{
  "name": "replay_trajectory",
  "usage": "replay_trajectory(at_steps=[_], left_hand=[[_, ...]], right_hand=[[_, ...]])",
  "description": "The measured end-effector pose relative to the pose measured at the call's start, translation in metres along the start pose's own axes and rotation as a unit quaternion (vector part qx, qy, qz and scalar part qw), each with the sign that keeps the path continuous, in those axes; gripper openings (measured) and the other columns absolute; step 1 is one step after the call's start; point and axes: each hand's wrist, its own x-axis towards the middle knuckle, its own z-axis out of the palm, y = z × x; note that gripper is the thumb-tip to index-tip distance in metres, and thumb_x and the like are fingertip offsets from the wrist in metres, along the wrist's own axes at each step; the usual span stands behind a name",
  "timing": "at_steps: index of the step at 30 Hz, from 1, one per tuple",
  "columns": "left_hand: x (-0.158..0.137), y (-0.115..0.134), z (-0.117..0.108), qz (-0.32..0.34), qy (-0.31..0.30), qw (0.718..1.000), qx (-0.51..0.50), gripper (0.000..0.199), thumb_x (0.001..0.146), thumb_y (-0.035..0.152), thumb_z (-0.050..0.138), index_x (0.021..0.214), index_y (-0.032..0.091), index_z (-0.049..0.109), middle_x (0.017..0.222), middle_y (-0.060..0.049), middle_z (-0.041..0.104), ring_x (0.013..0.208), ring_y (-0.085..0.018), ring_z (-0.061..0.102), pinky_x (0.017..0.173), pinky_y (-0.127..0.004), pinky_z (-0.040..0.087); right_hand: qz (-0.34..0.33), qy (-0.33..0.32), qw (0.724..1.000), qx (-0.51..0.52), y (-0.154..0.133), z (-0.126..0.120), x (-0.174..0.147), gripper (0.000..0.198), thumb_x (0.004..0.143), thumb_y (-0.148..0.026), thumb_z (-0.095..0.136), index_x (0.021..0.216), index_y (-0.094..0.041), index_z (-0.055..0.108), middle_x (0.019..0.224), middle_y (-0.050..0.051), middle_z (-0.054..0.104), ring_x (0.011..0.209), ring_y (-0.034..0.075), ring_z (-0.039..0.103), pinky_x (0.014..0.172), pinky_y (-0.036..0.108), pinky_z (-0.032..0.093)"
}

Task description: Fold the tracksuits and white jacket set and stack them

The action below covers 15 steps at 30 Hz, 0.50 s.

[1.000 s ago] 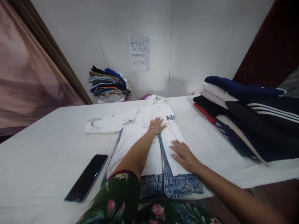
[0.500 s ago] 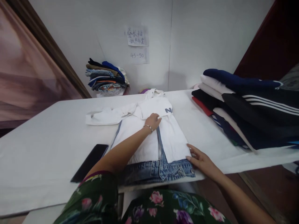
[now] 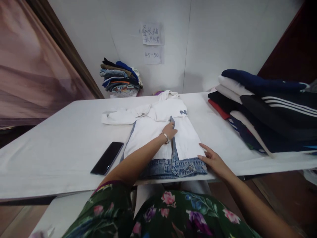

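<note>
A white and denim-blue jacket (image 3: 187, 137) lies front up on the table, its blue denim hem towards me. One white sleeve (image 3: 119, 118) stretches out to the left, and dark letters show on the folded white upper part. My left hand (image 3: 169, 130), with a bracelet at the wrist, is closed on the denim front edge in the middle of the jacket. Beside the lower right corner, my right hand (image 3: 211, 159) has its fingers apart, thumb and fingertips touching the side edge.
A black phone (image 3: 107, 158) lies left of the jacket on the white-covered table (image 3: 61, 148). Folded clothes are stacked (image 3: 120, 77) at the back left. A larger clothes pile (image 3: 267, 112) stands on the right. Paper signs (image 3: 153, 43) hang on the wall.
My left hand has gripped the jacket's front edge, which now stands up a little at the fingers. My right hand stays at the side edge. The view has shifted slightly.
</note>
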Motion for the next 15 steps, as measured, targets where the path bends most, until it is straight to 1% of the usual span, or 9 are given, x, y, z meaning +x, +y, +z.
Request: replay_trajectory(at_steps=[2, 3, 5, 7, 9, 11, 13, 14, 15], left_hand=[[0.002, 0.000, -0.005, 0.005, 0.019, 1.000, 0.024, 0.049, 0.081, 0.024, 0.052, 0.130, 0.024, 0.046, 0.117, -0.004, 0.064, 0.107, -0.022, 0.060, 0.088, -0.030, 0.046], [0.002, -0.002, -0.006, 0.002, 0.020, 0.999, 0.044, 0.051, 0.080, 0.024, 0.052, 0.131, 0.024, 0.045, 0.120, -0.006, 0.063, 0.110, -0.023, 0.058, 0.090, -0.032, 0.045], [0.000, -0.008, -0.004, -0.013, 0.002, 0.996, 0.084, 0.053, 0.078, 0.023, 0.054, 0.130, 0.020, 0.047, 0.123, -0.010, 0.061, 0.113, -0.026, 0.057, 0.092, -0.034, 0.044], [-0.003, -0.014, 0.002, -0.028, -0.017, 0.994, 0.101, 0.051, 0.077, 0.024, 0.056, 0.127, 0.016, 0.049, 0.124, -0.014, 0.060, 0.114, -0.028, 0.057, 0.092, -0.036, 0.044], [-0.007, -0.019, 0.007, -0.031, -0.019, 0.994, 0.100, 0.050, 0.079, 0.027, 0.055, 0.128, 0.016, 0.048, 0.125, -0.015, 0.059, 0.114, -0.029, 0.057, 0.091, -0.037, 0.044], [-0.010, -0.022, 0.010, -0.034, -0.020, 0.995, 0.096, 0.053, 0.081, 0.033, 0.054, 0.130, 0.017, 0.046, 0.124, -0.014, 0.060, 0.112, -0.028, 0.058, 0.089, -0.036, 0.045], [-0.013, -0.024, 0.009, -0.035, -0.019, 0.996, 0.081, 0.058, 0.082, 0.042, 0.053, 0.134, 0.018, 0.042, 0.120, -0.012, 0.063, 0.111, -0.027, 0.059, 0.088, -0.034, 0.046], [-0.015, -0.025, 0.009, -0.035, -0.018, 0.997, 0.065, 0.062, 0.082, 0.047, 0.053, 0.136, 0.018, 0.040, 0.118, -0.012, 0.064, 0.110, -0.027, 0.059, 0.088, -0.033, 0.046], [-0.016, -0.025, 0.008, -0.037, -0.018, 0.998, 0.041, 0.067, 0.082, 0.051, 0.052, 0.138, 0.017, 0.038, 0.115, -0.011, 0.065, 0.109, -0.026, 0.060, 0.087, -0.033, 0.047]], right_hand=[[-0.018, 0.011, 1.000, -0.003, 0.004, 0.004, -0.001, 0.086, 0.070, -0.053, 0.069, 0.142, -0.020, 0.036, 0.089, 0.004, 0.064, 0.081, 0.021, 0.062, 0.075, 0.034, 0.049], [-0.028, 0.016, 0.999, -0.018, 0.006, 0.005, -0.001, 0.084, 0.071, -0.054, 0.067, 0.142, -0.019, 0.037, 0.085, 0.003, 0.063, 0.077, 0.020, 0.061, 0.072, 0.034, 0.048], [-0.048, 0.026, 0.995, -0.084, 0.012, 0.005, 0.001, 0.078, 0.075, -0.054, 0.062, 0.140, -0.017, 0.040, 0.075, 0.001, 0.060, 0.069, 0.018, 0.058, 0.066, 0.032, 0.046], [-0.064, 0.035, 0.980, -0.186, 0.015, 0.004, 0.002, 0.071, 0.078, -0.053, 0.056, 0.138, -0.016, 0.044, 0.068, -0.001, 0.057, 0.063, 0.018, 0.055, 0.063, 0.033, 0.045], [-0.077, 0.032, 0.954, -0.287, 0.014, 0.000, 0.001, 0.066, 0.082, -0.051, 0.050, 0.137, -0.016, 0.045, 0.066, -0.001, 0.057, 0.064, 0.020, 0.055, 0.064, 0.034, 0.045], [-0.078, 0.018, 0.925, -0.373, 0.010, -0.004, -0.002, 0.063, 0.085, -0.049, 0.046, 0.139, -0.017, 0.044, 0.068, 0.001, 0.060, 0.067, 0.023, 0.058, 0.067, 0.036, 0.046], [-0.080, 0.020, 0.890, -0.448, 0.003, -0.007, -0.007, 0.058, 0.086, -0.046, 0.044, 0.137, -0.019, 0.047, 0.078, 0.005, 0.065, 0.075, 0.026, 0.061, 0.071, 0.039, 0.047], [-0.094, 0.033, 0.873, -0.478, -0.001, -0.008, -0.010, 0.053, 0.087, -0.044, 0.044, 0.134, -0.020, 0.051, 0.086, 0.007, 0.067, 0.082, 0.027, 0.062, 0.074, 0.040, 0.048], [-0.125, 0.050, 0.856, -0.499, -0.005, -0.008, -0.013, 0.049, 0.087, -0.042, 0.044, 0.130, -0.021, 0.054, 0.098, 0.009, 0.066, 0.091, 0.028, 0.061, 0.079, 0.042, 0.048]])
